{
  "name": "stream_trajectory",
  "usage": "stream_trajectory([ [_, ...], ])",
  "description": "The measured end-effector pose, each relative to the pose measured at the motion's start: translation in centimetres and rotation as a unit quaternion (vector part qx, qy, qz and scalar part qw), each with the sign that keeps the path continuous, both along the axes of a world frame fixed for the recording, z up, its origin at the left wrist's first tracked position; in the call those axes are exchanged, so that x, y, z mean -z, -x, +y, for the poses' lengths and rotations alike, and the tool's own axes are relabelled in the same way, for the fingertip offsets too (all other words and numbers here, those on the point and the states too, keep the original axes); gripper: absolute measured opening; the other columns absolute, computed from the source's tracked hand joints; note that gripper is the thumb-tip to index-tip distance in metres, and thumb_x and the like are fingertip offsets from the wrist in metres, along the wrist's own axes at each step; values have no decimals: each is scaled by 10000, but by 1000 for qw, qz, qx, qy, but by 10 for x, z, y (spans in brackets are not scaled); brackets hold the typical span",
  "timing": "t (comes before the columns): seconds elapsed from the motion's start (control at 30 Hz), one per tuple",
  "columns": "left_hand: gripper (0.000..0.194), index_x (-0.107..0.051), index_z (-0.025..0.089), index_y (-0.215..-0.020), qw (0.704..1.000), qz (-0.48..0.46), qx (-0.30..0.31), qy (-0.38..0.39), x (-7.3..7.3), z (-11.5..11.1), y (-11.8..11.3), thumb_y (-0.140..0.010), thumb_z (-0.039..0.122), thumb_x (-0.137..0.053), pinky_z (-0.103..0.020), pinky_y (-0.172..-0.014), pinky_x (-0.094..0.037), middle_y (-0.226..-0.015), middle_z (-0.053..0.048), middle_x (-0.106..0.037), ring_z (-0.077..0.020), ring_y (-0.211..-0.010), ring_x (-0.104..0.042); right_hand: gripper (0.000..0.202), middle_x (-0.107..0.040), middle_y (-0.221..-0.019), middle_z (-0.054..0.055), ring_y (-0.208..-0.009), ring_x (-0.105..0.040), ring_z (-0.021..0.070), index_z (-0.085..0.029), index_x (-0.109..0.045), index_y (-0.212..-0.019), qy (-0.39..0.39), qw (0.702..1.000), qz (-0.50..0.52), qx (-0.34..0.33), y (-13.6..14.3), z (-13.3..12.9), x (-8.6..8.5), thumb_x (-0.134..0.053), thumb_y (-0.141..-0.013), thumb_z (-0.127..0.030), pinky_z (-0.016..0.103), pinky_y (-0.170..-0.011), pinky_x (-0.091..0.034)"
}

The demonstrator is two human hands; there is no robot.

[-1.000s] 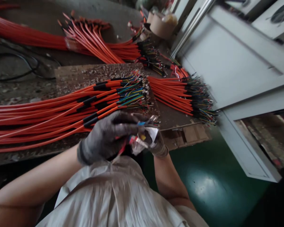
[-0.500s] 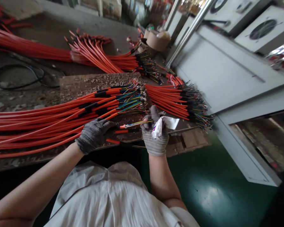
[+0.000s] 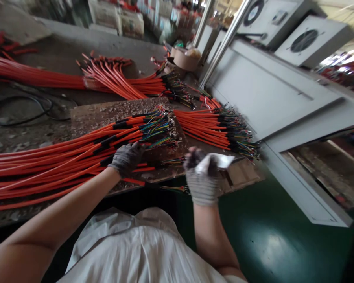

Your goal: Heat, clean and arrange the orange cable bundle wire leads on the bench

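Observation:
My left hand [image 3: 126,159], in a dark grey knit glove, is closed on an orange cable among the front bundle [image 3: 73,165]. Coloured wires [image 3: 157,141] fan out just beyond its fingertips. My right hand [image 3: 203,177], gloved in striped grey with dark fingers, is smeared by motion. A crumpled white tube [image 3: 205,163] is held in it, its flat end [image 3: 224,160] sticking out to the right. Below and between the hands, a separate orange cable end [image 3: 135,181] with black sleeving and bare wires reaches past the table edge.
Another orange bundle [image 3: 203,125] lies right of the brown board [image 3: 106,108], its wire ends to the right. More cables [image 3: 115,80] lie behind. Tape rolls [image 3: 187,59] stand at the back beside a metal post. A grey cabinet [image 3: 253,86] borders the right; cardboard [image 3: 244,173] lies below.
My left hand has moved right and up onto a cable nearer the wire ends. The right hand has let go of the thin wires and shifted right and down, keeping the white tube.

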State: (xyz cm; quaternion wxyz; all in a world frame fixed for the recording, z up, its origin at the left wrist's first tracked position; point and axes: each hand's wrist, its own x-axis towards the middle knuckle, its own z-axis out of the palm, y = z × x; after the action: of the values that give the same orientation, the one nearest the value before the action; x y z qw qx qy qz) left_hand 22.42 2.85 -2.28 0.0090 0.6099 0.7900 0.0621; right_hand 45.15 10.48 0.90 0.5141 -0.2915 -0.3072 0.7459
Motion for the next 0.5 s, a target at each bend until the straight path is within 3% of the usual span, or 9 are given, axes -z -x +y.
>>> stream_trajectory([
  [0.1, 441, -568, 175, -1331, 999, 4, -34, -22, -17, 16, -6, -922, 206, -405, -367, -696, -497, -1144, -181, -637, -307, -912, -666, 323, -753, -901, 26, -754, -679, 147, -222, -726, -707, 82, 993, 9, -82, 43, -23, 15, -686, -736, -541, 249, -628, -571],
  [0.17, 442, -582, 154, -1316, 992, -19, -57, -111, -25, 21, -12, -908, 240, -435, -350, -709, -500, -1161, -183, -635, -295, -923, -666, 353, -742, -798, 8, -709, -671, 160, -233, -690, -642, 96, 991, 19, -86, 64, -33, 23, -712, -695, -581, 277, -615, -581],
  [0.3, 360, -727, 124, -1031, 944, -145, -44, -294, -37, 24, -8, -858, 333, -490, -314, -767, -510, -941, -123, -710, -238, -849, -666, 416, -717, -742, 9, -779, -688, 186, -237, -678, -650, 75, 992, 57, -84, 82, -39, 20, -689, -685, -652, 328, -758, -592],
  [0.4, 365, -728, 117, -890, 918, -258, -6, -302, -55, 20, 6, -802, 406, -522, -265, -675, -502, -782, -69, -707, -190, -718, -634, 394, -730, -771, 19, -819, -695, 195, -221, -707, -699, 78, 990, 91, -76, 92, -41, 10, -693, -689, -615, 343, -841, -576],
  [0.5, 348, -693, 125, -856, 937, -235, 33, -255, -82, 14, 18, -764, 406, -509, -226, -562, -435, -679, -30, -661, -145, -603, -554, 345, -751, -838, 3, -888, -699, 182, -230, -705, -740, 76, 987, 114, -85, 108, -47, 6, -687, -707, -572, 339, -900, -554],
])
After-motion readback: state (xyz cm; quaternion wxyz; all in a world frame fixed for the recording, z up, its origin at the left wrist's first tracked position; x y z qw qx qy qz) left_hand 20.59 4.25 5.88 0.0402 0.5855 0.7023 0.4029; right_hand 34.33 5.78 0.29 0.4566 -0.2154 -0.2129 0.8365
